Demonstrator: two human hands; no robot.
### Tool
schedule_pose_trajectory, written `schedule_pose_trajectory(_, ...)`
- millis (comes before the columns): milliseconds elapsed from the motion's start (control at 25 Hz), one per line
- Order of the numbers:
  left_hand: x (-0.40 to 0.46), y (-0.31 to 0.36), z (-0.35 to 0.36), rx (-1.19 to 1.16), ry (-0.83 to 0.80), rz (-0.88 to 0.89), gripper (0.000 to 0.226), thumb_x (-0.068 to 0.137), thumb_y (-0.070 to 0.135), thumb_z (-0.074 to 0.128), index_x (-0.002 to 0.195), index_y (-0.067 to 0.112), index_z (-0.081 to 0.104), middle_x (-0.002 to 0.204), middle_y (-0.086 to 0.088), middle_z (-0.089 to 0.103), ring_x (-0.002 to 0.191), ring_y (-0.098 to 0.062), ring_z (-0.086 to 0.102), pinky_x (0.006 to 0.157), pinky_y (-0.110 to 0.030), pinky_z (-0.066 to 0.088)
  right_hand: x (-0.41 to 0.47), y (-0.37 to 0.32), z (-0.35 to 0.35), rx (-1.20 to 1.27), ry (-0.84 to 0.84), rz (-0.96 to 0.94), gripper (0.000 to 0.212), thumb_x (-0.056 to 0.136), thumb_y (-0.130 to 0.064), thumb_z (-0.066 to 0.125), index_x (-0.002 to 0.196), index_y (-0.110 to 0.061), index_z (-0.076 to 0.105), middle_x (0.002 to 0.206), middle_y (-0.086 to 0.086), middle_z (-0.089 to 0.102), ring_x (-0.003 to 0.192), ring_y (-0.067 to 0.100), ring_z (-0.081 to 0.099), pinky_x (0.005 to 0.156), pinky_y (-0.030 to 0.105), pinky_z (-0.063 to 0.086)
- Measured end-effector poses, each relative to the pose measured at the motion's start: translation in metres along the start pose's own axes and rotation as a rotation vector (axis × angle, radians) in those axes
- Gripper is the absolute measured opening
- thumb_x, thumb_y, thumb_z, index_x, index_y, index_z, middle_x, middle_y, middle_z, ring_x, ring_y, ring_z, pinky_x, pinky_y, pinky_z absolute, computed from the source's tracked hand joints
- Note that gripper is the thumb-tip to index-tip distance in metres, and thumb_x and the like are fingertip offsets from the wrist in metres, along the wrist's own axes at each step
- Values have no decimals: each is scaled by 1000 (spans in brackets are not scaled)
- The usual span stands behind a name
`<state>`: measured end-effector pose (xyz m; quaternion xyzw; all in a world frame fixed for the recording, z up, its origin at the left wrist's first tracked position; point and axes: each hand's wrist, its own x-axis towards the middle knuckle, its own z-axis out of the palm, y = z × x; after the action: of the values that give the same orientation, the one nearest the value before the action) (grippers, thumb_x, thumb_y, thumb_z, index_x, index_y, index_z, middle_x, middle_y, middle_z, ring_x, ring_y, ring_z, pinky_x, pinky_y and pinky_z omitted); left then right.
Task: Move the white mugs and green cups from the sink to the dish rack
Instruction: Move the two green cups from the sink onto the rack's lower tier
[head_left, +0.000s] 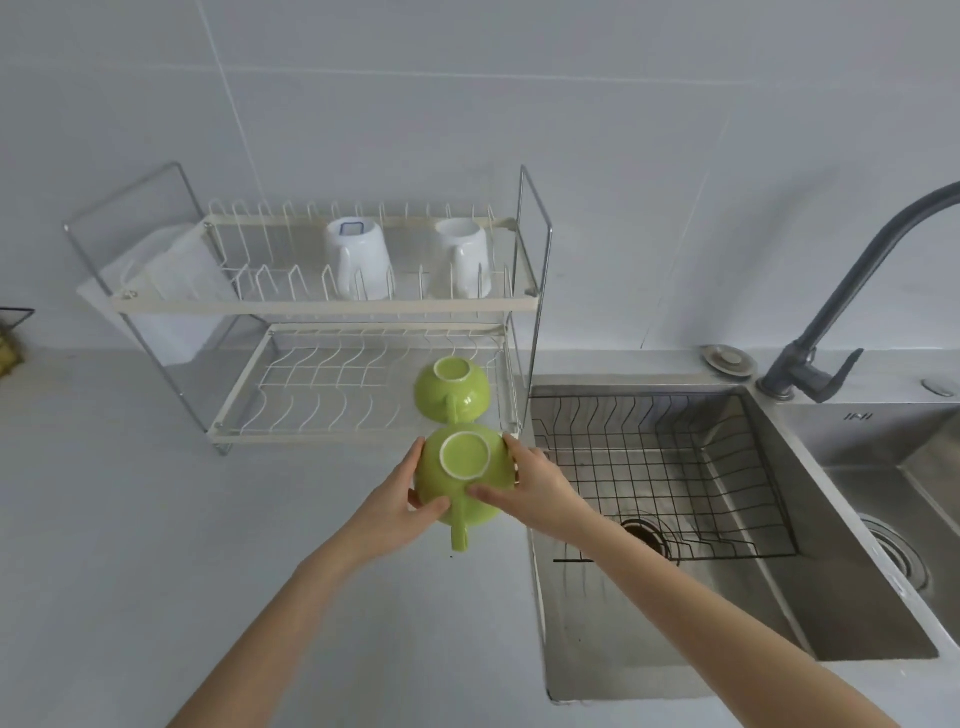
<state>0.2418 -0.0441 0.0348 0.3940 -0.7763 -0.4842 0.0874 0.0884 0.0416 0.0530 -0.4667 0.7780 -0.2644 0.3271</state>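
Observation:
A green cup (465, 480) is upside down between both hands, its handle pointing toward me, just in front of the dish rack (332, 305). My left hand (397, 501) grips its left side and my right hand (535, 486) its right side. A second green cup (453, 396) sits upside down on the right end of the rack's lower shelf. Two white mugs, one (358, 260) at the middle and one (464, 257) to its right, stand upside down on the upper shelf. The sink (753, 597) holds a black wire basket (727, 467) with nothing in it.
A dark grey tap (857, 291) arches over the sink's back right corner, with a sink plug (727, 358) beside it. A second basin (909, 519) lies to the right. A clear plastic tray (171, 280) hangs at the rack's left end. Grey countertop (130, 519) spreads to the left.

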Motion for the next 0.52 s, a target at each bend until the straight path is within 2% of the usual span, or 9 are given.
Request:
schedule_pose_trajectory(120, 7, -8, -29, 28, -22, -8, 87, 84, 17, 61, 145, 25, 0, 124, -5, 45, 82, -1, 49, 70, -13, 40, 25, -18, 7, -27, -33, -30, 84, 81, -42, 64, 146, -14, 18, 141, 14, 39, 130, 26, 41, 105, 32, 35)
schedule_pose_trajectory(200, 15, -13, -49, 78, -8, -13, 93, 81, 18, 65, 145, 24, -2, 132, -12, 43, 79, -1, 47, 63, -9, 40, 42, -32, 11, -58, -51, -43, 86, 82, -44, 63, 147, -14, 15, 142, 14, 39, 130, 27, 40, 105, 33, 35)
schedule_pose_trajectory(360, 42, -21, -84, 169, 56, 13, 95, 76, 19, 70, 145, 21, 4, 141, -11, 38, 88, -12, 45, 62, -9, 39, 78, -58, 16, -74, -77, -93, 83, 84, -42, 62, 147, -17, 16, 139, 15, 46, 127, 29, 45, 99, 31, 38)
schedule_pose_trajectory(480, 64, -29, -106, 204, 125, 28, 91, 73, 22, 73, 143, 22, 14, 134, -4, 44, 86, -16, 50, 63, -11, 37, 107, -77, 16, -63, -104, -107, 82, 85, -39, 62, 148, -16, 14, 142, 15, 45, 128, 30, 45, 100, 32, 39)
schedule_pose_trajectory(520, 71, -32, -112, 204, 138, 25, 91, 73, 22, 74, 142, 22, 15, 133, -3, 45, 85, -18, 51, 65, -15, 38, 117, -82, 16, -81, -114, -109, 82, 85, -39, 61, 148, -16, 13, 141, 16, 46, 126, 31, 47, 100, 33, 40)
